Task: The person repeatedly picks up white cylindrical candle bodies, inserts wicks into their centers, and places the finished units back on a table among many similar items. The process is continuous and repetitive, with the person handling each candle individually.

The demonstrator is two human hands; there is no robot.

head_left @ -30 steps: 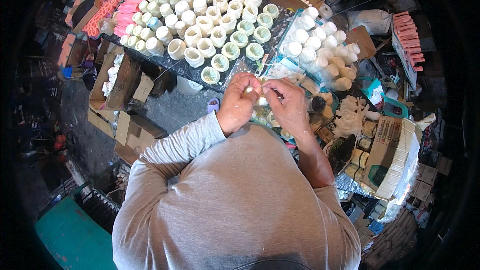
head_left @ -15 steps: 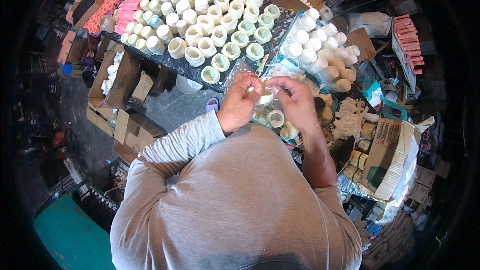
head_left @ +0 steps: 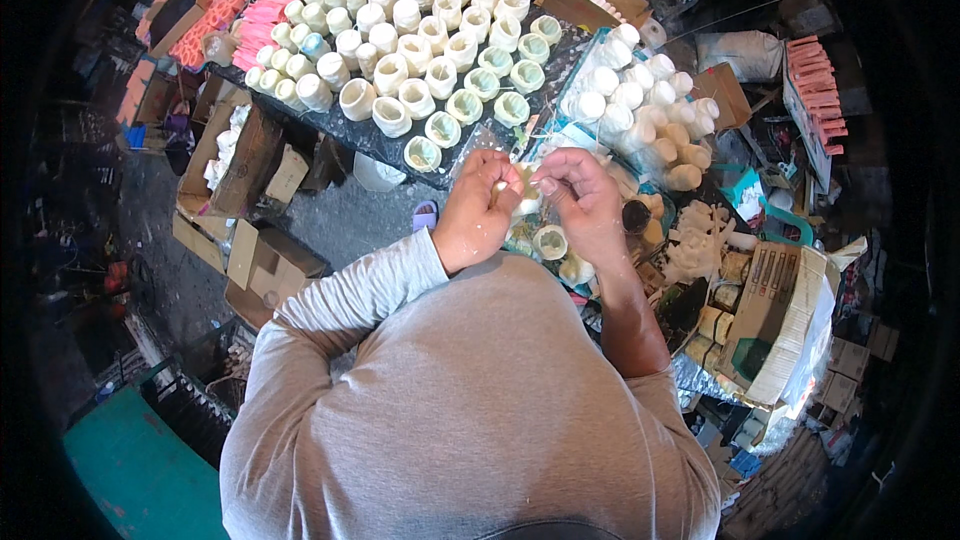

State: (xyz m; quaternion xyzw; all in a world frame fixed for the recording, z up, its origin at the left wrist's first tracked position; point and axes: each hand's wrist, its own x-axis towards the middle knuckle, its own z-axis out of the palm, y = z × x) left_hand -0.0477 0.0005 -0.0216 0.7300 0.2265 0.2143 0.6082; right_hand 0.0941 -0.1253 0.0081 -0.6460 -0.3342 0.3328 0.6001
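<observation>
My left hand (head_left: 478,210) is closed on a small cream cup-shaped piece (head_left: 529,202), its fingers hiding the left side. Close beside the rim, my right hand (head_left: 584,202) has thumb and forefinger pinched together; whatever is between them is too small to make out. Below the hands sits another cream cup (head_left: 549,242), its open mouth facing up. Just beyond them, rows of similar cream cups (head_left: 390,114) stand on a dark-covered table (head_left: 385,148), the nearest ones greenish inside.
White rounded pieces (head_left: 627,94) are heaped in a blue-edged tray at the right, near a dark round container (head_left: 636,216). Pink pieces (head_left: 262,15) lie at the table's far left. Cardboard boxes (head_left: 268,265) stand on the floor at left, and an open carton (head_left: 780,315) is at right.
My right hand has drawn slightly away from the cup's rim, its fingers curled more tightly. My left hand keeps its hold on the cup. The whole view has shifted a little.
</observation>
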